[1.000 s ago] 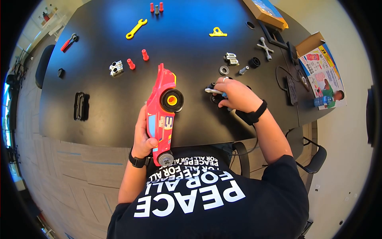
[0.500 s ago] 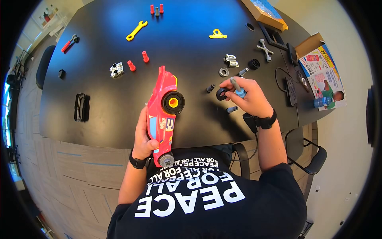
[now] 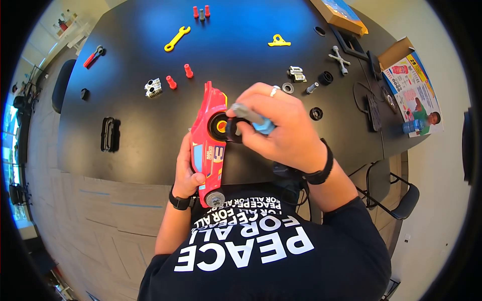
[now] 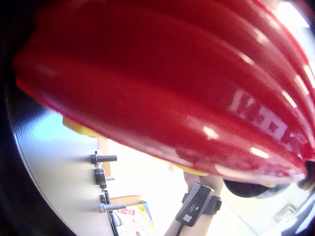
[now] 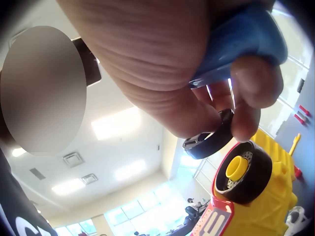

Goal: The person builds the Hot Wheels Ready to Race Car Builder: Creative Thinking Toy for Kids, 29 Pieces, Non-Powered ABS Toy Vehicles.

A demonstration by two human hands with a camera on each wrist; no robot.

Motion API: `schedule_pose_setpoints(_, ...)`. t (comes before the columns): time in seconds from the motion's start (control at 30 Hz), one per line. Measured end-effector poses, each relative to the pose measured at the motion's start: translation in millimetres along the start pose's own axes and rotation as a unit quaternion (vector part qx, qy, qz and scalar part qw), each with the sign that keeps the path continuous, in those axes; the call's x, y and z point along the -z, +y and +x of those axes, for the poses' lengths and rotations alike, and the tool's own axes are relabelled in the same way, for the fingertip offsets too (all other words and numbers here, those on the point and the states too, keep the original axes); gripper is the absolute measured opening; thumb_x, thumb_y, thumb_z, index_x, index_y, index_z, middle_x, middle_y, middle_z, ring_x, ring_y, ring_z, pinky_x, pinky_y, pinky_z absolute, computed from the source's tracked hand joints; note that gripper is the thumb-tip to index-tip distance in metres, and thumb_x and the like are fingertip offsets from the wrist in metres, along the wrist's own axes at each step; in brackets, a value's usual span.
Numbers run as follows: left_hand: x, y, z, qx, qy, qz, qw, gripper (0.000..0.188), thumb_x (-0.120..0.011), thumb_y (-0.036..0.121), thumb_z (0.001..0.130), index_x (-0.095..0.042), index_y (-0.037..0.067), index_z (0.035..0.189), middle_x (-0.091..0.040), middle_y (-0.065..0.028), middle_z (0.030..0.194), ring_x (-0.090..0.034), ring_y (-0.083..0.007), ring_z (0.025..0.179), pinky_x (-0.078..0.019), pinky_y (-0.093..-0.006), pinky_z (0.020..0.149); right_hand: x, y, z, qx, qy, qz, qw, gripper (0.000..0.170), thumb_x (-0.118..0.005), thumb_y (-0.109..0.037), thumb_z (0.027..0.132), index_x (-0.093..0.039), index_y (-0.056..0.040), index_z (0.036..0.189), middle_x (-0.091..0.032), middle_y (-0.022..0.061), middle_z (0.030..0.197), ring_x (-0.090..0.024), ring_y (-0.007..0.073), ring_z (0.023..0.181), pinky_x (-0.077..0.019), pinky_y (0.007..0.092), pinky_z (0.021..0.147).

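In the head view my left hand (image 3: 187, 175) grips a red toy race car (image 3: 203, 120) by its side, tail end up. Its upper wheel (image 5: 256, 179) is black with a yellow hub (image 5: 237, 168). My right hand (image 3: 288, 125) pinches a small black ring (image 5: 216, 140) between thumb and fingertips, close in front of that wheel. The same hand holds a toy screwdriver by its blue handle (image 3: 264, 126), its grey shaft (image 3: 244, 112) pointing up and left. In the left wrist view the red car body fills most of the picture and hides the left fingers.
On the black table lie a yellow wrench (image 3: 177, 39), a silver engine block (image 3: 153, 88), several red bolts (image 3: 188, 70), a grey lug wrench (image 3: 339, 60), a black ring (image 3: 316, 114) and a black bracket (image 3: 108, 134). An open box (image 3: 411, 85) and water bottle (image 3: 413, 126) stand at the right.
My right hand has lifted the black ring from the table and brought it, with the screwdriver, left to the car's upper wheel. The left hand keeps its grip on the car.
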State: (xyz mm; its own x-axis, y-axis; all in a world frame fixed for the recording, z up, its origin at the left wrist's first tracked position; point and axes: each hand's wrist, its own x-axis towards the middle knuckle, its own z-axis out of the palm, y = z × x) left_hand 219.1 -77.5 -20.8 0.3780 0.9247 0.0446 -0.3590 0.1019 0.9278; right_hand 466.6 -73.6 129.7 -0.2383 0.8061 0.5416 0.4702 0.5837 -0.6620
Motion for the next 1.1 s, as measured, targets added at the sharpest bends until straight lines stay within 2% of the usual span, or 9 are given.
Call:
schedule_pose_setpoints(0.13, 0.1, -0.6, 0.0, -0.003, 0.0, -0.001, 1.0, 0.146, -0.096, 0.08, 0.06, -0.035, 0.001, 0.166, -0.071, -0.0187, 0.124, -0.075, -0.0182, 0.083, -0.0639, -0.0301, 0.069, -12.6, 0.5, 2.5, 0.005, -0.014, -0.011, 1.0, 0.019, -0.074, 0.003, 0.085, -0.074, 0.0017, 0.104, -0.065, 0.0112, 0.108, -0.066, 0.0298, 0.09, -0.056, 0.0394, 0.077)
schedule_pose_setpoints(0.33, 3.0, -3.7, 0.2, -0.009, -0.004, -0.005, 1.0, 0.144, -0.097, 0.079, 0.062, -0.035, 0.001, 0.166, -0.069, -0.0159, 0.124, -0.075, -0.0172, 0.088, -0.0639, -0.0301, 0.071, -21.7, -1.0, 1.7, -0.025, -0.017, -0.013, 0.999, 0.019, -0.077, 0.003, 0.086, -0.075, 0.0015, 0.105, -0.065, 0.0102, 0.109, -0.066, 0.0295, 0.089, -0.0562, 0.0384, 0.077)
schedule_pose_setpoints(0.47, 1.8, -0.9, 0.4, -0.001, -0.003, -0.008, 1.0, 0.143, -0.097, 0.078, 0.061, -0.035, 0.002, 0.166, -0.069, -0.0174, 0.127, -0.075, -0.0176, 0.091, -0.0644, -0.0299, 0.074, -25.3, 4.1, 0.9, -0.011, 0.0, -0.035, 0.999, 0.02, -0.078, 0.003, 0.086, -0.075, 0.0008, 0.106, -0.066, 0.0105, 0.11, -0.067, 0.0297, 0.09, -0.0573, 0.0383, 0.078)
schedule_pose_setpoints(0.73, 1.0, 0.0, -0.3, 0.001, -0.007, -0.012, 1.0, 0.141, -0.097, 0.078, 0.062, -0.037, 0.003, 0.165, -0.07, -0.0165, 0.13, -0.075, -0.0162, 0.091, -0.0643, -0.029, 0.074, -17.9, 12.4, -13.5, -0.014, -0.024, 0.031, 0.999, 0.039, -0.091, -0.006, 0.082, -0.076, -0.0035, 0.118, -0.068, 0.0096, 0.115, -0.07, 0.0272, 0.097, -0.0594, 0.0381, 0.081)
schedule_pose_setpoints(0.8, 5.5, -2.3, -0.1, -0.002, -0.02, 0.001, 1.0, 0.14, -0.097, 0.078, 0.064, -0.037, 0.002, 0.164, -0.066, -0.0151, 0.138, -0.074, -0.0191, 0.108, -0.0638, -0.0338, 0.09, -21.6, 15.7, -15.2, -0.01, -0.018, 0.03, 0.999, 0.039, -0.092, -0.007, 0.082, -0.075, -0.0029, 0.117, -0.068, 0.0106, 0.115, -0.07, 0.0283, 0.097, -0.0591, 0.0381, 0.082)
schedule_pose_setpoints(0.83, 5.1, -2.5, 0.3, -0.001, -0.022, 0.001, 1.0, 0.14, -0.097, 0.078, 0.064, -0.037, 0.002, 0.164, -0.066, -0.0151, 0.138, -0.074, -0.0191, 0.108, -0.0638, -0.0338, 0.09, -22.5, 16.4, -15.5, -0.005, -0.012, 0.029, 0.999, 0.04, -0.093, -0.007, 0.081, -0.075, -0.0023, 0.116, -0.068, 0.0117, 0.115, -0.07, 0.0293, 0.098, -0.0587, 0.0382, 0.083)
schedule_pose_setpoints(0.9, 4.1, -2.8, 0.0, -0.022, -0.016, 0.009, 1.0, 0.138, -0.096, 0.077, 0.067, -0.037, -0.001, 0.165, -0.061, -0.0141, 0.147, -0.067, -0.0227, 0.129, -0.0561, -0.0396, 0.11, -19.5, 12.3, -14.7, -0.024, -0.018, 0.006, 1.0, 0.04, -0.093, -0.008, 0.081, -0.074, -0.002, 0.117, -0.068, 0.0124, 0.115, -0.07, 0.0305, 0.099, -0.0584, 0.0387, 0.084)
schedule_pose_setpoints(1.0, 3.7, -0.5, 0.6, -0.032, -0.039, 0.007, 0.999, 0.138, -0.097, 0.071, 0.071, -0.031, -0.003, 0.167, -0.056, -0.0117, 0.154, -0.06, -0.0201, 0.138, -0.0494, -0.0381, 0.117, -19.9, 11.0, -14.6, -0.032, -0.015, -0.015, 0.999, 0.04, -0.09, -0.007, 0.084, -0.073, -0.0015, 0.12, -0.067, 0.0137, 0.117, -0.07, 0.0324, 0.1, -0.0578, 0.0388, 0.085)
schedule_pose_setpoints(1.1, 2.8, -4.0, -0.8, -0.051, -0.022, -0.004, 0.998, 0.138, -0.098, 0.068, 0.071, -0.03, -0.003, 0.168, -0.054, -0.0118, 0.155, -0.06, -0.021, 0.139, -0.0487, -0.0384, 0.118, -16.4, 10.6, -20.9, -0.041, 0.009, -0.016, 0.999, 0.038, -0.085, -0.006, 0.089, -0.071, -0.0018, 0.124, -0.069, 0.0134, 0.115, -0.069, 0.0319, 0.097, -0.0569, 0.0376, 0.085)
